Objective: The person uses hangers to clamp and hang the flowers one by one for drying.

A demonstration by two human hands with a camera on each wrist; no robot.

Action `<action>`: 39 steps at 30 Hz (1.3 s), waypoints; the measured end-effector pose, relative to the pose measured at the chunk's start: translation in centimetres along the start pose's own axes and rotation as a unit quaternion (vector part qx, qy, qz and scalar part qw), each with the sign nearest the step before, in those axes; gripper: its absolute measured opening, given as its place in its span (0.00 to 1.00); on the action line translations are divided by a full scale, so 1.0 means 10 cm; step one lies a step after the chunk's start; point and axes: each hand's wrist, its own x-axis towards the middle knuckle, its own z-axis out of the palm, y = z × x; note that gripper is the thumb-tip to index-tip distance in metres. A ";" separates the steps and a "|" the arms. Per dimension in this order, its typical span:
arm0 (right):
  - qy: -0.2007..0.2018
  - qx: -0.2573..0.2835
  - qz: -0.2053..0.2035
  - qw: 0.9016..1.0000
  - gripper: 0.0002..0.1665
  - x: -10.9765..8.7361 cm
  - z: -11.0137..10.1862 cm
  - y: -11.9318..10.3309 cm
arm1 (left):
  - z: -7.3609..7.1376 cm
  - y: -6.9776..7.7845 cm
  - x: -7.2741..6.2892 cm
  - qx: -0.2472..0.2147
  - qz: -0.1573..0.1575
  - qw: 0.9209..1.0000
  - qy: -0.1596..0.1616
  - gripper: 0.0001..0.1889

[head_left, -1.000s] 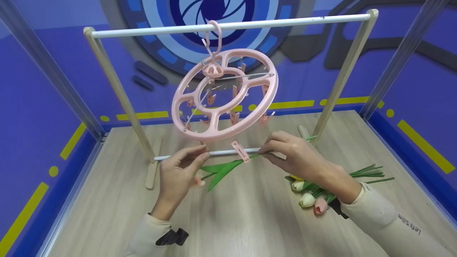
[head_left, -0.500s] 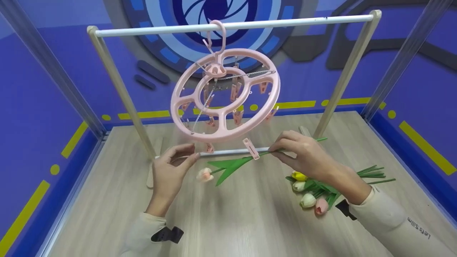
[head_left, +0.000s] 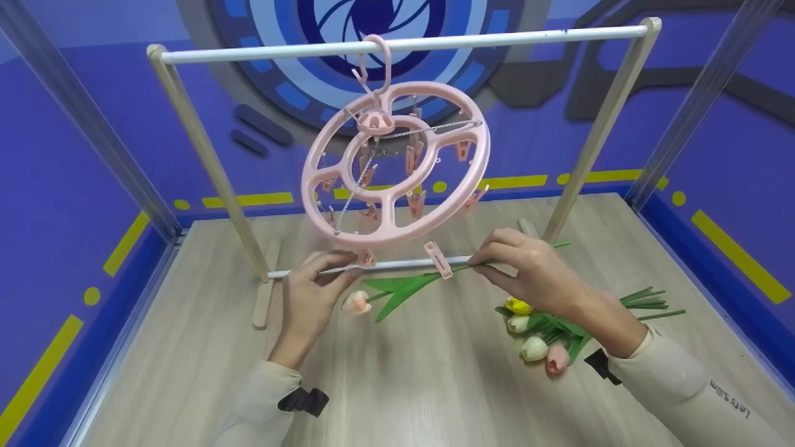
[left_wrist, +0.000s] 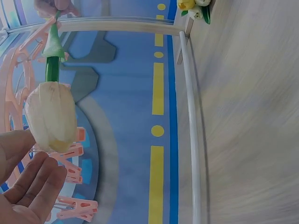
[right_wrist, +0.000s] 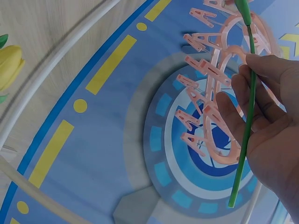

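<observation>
A pale pink tulip [head_left: 357, 303] with green leaves [head_left: 404, 292] hangs sideways below the pink round clip hanger [head_left: 385, 237]. My right hand [head_left: 528, 267] pinches its green stem [right_wrist: 247, 126] between thumb and fingers. One pink clip [head_left: 438, 259] overlaps the stem just left of that hand; I cannot tell whether it bites on it. My left hand [head_left: 313, 298] is raised at the hanger's lower left, its thumb and fingers apart beside another clip [head_left: 367, 257]. In the left wrist view the tulip's bloom [left_wrist: 51, 116] partly covers the space by the left fingers.
The hanger hooks over the white top bar [head_left: 497, 40] of a wooden-legged rack. A lower white bar [head_left: 397, 265] runs behind the hands. Several tulips [head_left: 546, 335] lie on the table at right. Other pink clips [right_wrist: 187, 119] dangle from the ring.
The tulip and right hand have shifted right from one second ago. My left hand drew back left from the hanger's clip, then came back close to it. The hanger has turned slightly.
</observation>
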 end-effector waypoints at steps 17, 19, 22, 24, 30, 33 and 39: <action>-0.011 -0.001 0.031 0.999 0.18 -0.04 -0.01 0.01 | 0.04 0.01 -0.01 0.003 0.004 1.000 0.001 0.06; -0.012 0.000 0.033 0.999 0.18 -0.05 -0.02 0.02 | 0.04 0.03 -0.01 -0.001 0.001 1.000 -0.002 0.05; -0.011 0.003 0.031 0.999 0.18 -0.06 -0.02 0.03 | 0.03 0.06 -0.02 0.001 0.001 1.000 -0.005 0.05; -0.009 0.006 0.026 1.000 0.18 -0.05 -0.03 0.03 | 0.03 0.07 -0.02 0.002 0.001 1.000 -0.008 0.05; -0.002 0.010 0.010 1.000 0.18 -0.06 -0.06 0.06 | 0.03 0.10 -0.04 -0.008 -0.011 1.000 -0.010 0.07; 0.003 0.004 -0.001 1.000 0.17 -0.07 -0.08 0.07 | 0.04 0.11 -0.03 -0.029 -0.025 0.999 -0.001 0.10; 0.008 -0.011 -0.003 1.000 0.18 -0.10 -0.10 0.10 | 0.03 0.12 -0.05 -0.025 -0.057 0.998 0.016 0.20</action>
